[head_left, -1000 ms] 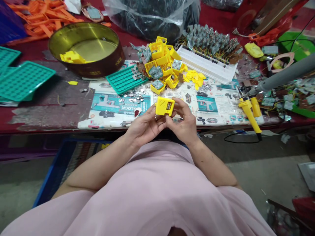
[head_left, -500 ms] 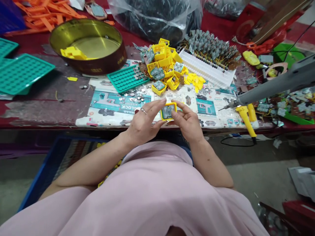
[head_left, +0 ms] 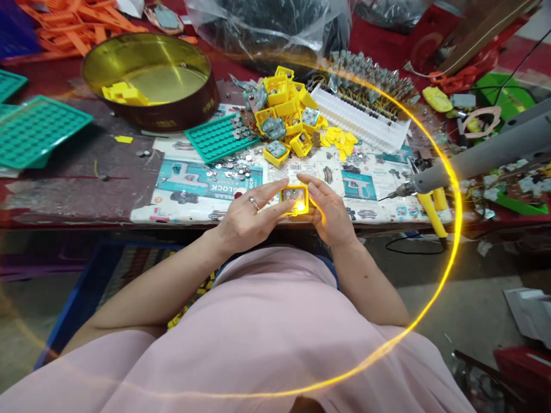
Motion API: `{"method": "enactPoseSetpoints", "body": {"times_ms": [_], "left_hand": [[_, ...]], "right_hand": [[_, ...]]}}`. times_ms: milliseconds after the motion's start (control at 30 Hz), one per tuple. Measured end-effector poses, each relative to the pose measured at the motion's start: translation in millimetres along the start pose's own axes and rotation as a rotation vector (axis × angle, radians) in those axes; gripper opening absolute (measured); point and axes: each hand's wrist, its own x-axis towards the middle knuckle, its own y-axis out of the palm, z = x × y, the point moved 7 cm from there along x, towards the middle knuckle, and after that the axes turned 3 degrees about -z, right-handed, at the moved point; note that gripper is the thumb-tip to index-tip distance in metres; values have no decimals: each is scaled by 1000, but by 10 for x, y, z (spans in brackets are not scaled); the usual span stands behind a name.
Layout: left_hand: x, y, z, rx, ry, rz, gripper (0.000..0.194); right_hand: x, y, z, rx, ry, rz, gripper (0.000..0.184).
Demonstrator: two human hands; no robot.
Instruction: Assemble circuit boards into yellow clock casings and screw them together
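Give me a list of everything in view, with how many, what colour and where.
Lit case: one, yellow, in both hands
Open cases: many, yellow, piled mid-table
Flat pieces: many, yellow, right of pile
Round tin: one, gold and brown, left of pile
Dimpled trays: several, teal, centre and left
Metal discs: many, silver, centre
Rack: one, white, under circuit boards
Circuit boards: many, grey-green, right
Power screwdriver: one, grey, right
Strips: many, orange, far left
Plastic bag: one, clear, far centre
Hands: two, bare, front centre
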Motion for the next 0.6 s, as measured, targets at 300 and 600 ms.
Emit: {"method": "enactPoseSetpoints", "body": {"times_ms": [300, 600], "left_hand": [[-7, 19, 41, -254, -172, 9, 21], [-74, -55, 7, -112, -34, 16, 39]], "right_hand": [[-4, -21, -105, -27, -47, -81, 44], [-29, 135, -133, 35, 141, 27, 56]]}}
